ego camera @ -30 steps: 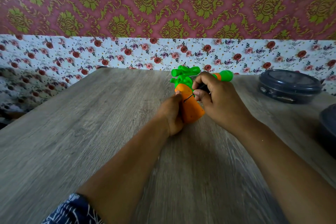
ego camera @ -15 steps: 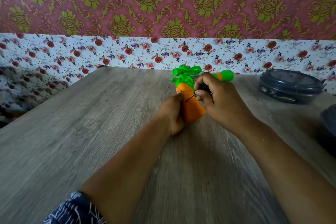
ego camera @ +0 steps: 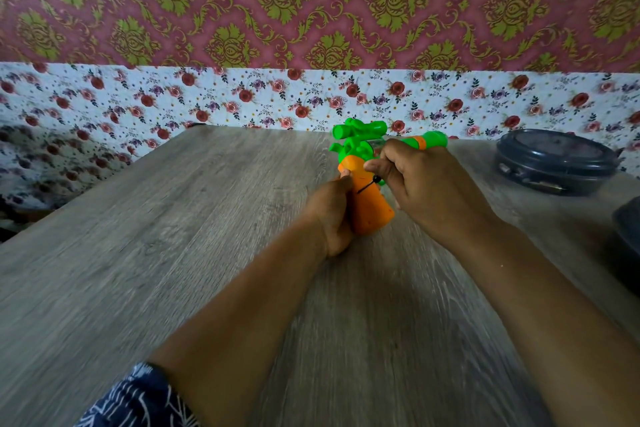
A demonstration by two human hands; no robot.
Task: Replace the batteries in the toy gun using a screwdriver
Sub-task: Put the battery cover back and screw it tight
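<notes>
Two hands meet over the far middle of a grey wood-grain table [ego camera: 173, 253], both busy with a toy gun [ego camera: 370, 204]. Its orange grip points toward the camera and slightly right, its green body and scope-like top lie at the far end, and a green barrel with an orange band juts out to the right behind the right hand. The left hand [ego camera: 330, 215] grips the orange grip from the left side, thumb lying up along its edge and fingers curled out of sight around it. The right hand [ego camera: 429, 184] is curled with its fingertips pinching a screwdriver [ego camera: 370, 185], of which only a thin dark shaft and a small dark knob show; the shaft slants down-left with its tip touching the upper face of the orange grip. Whether the gun's near end rests on the table or is held just above it cannot be told. A dark blue sleeve [ego camera: 138, 399] with a white pattern shows at the left forearm near the bottom edge. On the table's far right sits a round dark container [ego camera: 554, 163] with a lid, well apart from the hands, and another dark object [ego camera: 628, 243] is cut off by the right edge. Behind the table runs a wall with rose-print paper below and maroon-and-gold damask above.
</notes>
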